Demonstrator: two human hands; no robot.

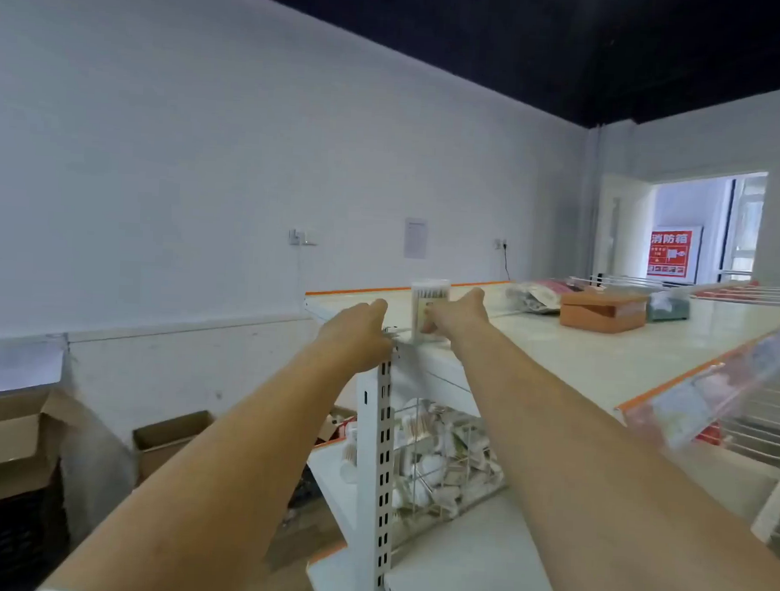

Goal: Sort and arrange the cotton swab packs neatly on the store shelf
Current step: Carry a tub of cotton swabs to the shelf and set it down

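On the top shelf (557, 349), right hand (457, 314) fingers clasp the upright swab pack (428, 304).

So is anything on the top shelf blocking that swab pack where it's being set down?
Nothing visible. The cotton swab pack stands upright at the top shelf corner in the right hand; the brown box sits well off to the right.

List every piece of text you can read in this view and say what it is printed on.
"消防箱": white characters heading the red sign seen through the doorway; its smaller print is too small to read.
White paper sheet on the wall: too small.
Label on the clear cotton swab pack on the top shelf: blurred.
Shelf-edge price strip: blurred.
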